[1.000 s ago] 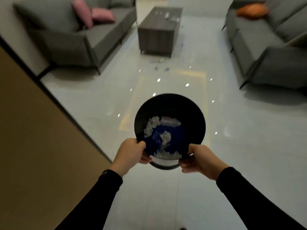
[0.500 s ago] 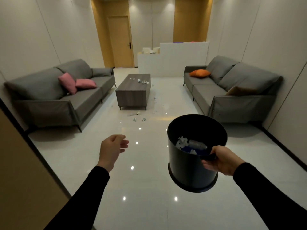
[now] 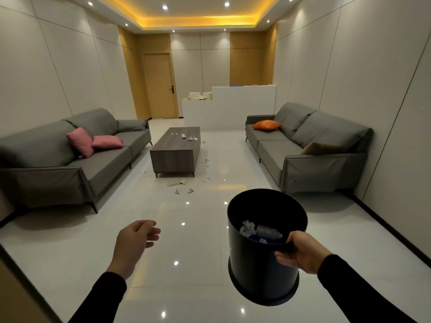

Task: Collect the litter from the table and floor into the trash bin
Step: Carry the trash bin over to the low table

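Observation:
My right hand grips the near rim of a black round trash bin, held in the air at the lower right. Crumpled paper and a plastic bottle lie inside it. My left hand hangs free at the lower left, fingers loosely apart, holding nothing. Far ahead stands a dark wooden coffee table with several scraps of litter on its top. More litter is scattered on the glossy white floor in front of the table and to its right.
A grey sofa with pink cushions lines the left wall. Another grey sofa with an orange cushion lines the right. A white counter and a wooden door are at the back. Open floor lies between me and the table.
My left hand let go of the bin, which now hangs from my right hand alone at the right. The view has tilted up from the bin to the whole room.

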Motion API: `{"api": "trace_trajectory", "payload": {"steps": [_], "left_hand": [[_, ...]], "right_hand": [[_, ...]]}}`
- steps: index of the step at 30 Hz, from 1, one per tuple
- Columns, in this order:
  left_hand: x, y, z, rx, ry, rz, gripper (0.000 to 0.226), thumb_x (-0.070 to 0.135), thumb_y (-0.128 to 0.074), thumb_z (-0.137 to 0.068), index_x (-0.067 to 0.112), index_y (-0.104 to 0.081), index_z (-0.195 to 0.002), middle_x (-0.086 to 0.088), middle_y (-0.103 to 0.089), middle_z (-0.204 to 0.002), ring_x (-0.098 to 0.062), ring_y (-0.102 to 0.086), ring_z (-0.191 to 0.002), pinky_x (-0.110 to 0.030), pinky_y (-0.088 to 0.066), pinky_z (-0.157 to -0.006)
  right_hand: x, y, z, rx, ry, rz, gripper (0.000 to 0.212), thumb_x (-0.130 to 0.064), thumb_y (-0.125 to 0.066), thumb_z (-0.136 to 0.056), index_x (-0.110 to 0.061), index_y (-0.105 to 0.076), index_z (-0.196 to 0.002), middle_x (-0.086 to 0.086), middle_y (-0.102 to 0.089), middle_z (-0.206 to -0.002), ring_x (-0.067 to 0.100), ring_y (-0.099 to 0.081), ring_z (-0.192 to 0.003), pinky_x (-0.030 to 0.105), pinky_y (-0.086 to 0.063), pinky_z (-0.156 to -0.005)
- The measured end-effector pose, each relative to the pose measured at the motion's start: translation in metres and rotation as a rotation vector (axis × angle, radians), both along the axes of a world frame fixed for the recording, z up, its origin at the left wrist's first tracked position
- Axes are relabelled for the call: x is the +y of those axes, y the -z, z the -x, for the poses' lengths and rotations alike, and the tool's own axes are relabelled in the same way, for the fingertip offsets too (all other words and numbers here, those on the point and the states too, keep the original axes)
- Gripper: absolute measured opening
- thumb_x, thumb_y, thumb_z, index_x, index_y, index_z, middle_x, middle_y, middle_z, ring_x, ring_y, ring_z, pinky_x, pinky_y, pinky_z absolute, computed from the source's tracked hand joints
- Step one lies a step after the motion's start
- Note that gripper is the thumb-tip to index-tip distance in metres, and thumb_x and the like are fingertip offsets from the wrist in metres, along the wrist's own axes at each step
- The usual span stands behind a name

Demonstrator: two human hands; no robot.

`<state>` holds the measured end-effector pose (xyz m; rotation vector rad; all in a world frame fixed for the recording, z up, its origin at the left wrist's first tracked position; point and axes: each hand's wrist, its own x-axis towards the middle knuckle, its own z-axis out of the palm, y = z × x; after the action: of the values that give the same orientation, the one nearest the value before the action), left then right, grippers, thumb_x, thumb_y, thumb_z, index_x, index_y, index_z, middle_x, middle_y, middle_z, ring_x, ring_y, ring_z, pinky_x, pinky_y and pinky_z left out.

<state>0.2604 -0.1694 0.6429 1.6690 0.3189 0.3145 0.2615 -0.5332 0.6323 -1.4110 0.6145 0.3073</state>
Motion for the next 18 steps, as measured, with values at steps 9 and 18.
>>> {"api": "trace_trajectory", "payload": {"steps": [9, 18], "left_hand": [[-0.015, 0.030, -0.042, 0.074, -0.008, 0.021, 0.017, 0.009, -0.052, -0.090, 0.005, -0.068, -0.084, -0.014, -0.071, -0.077, -0.026, -0.064, -0.068, -0.032, -0.050, -0.060], [-0.006, 0.045, -0.173, 0.108, -0.006, 0.053, 0.017, 0.009, -0.053, -0.090, 0.006, -0.068, -0.083, -0.014, -0.072, -0.076, -0.025, -0.064, -0.067, -0.033, -0.051, -0.060]], "right_hand": [[-0.006, 0.009, -0.056, 0.036, -0.052, -0.001, 0.041, -0.002, -0.031, -0.088, 0.006, -0.040, -0.127, 0.021, -0.057, -0.075, 0.024, -0.063, -0.035, 0.030, -0.053, -0.036], [0.013, 0.016, -0.191, 0.062, -0.035, 0.016, 0.041, -0.002, -0.032, -0.089, 0.005, -0.039, -0.129, 0.022, -0.058, -0.076, 0.028, -0.062, -0.051, 0.030, -0.053, -0.036]]}}
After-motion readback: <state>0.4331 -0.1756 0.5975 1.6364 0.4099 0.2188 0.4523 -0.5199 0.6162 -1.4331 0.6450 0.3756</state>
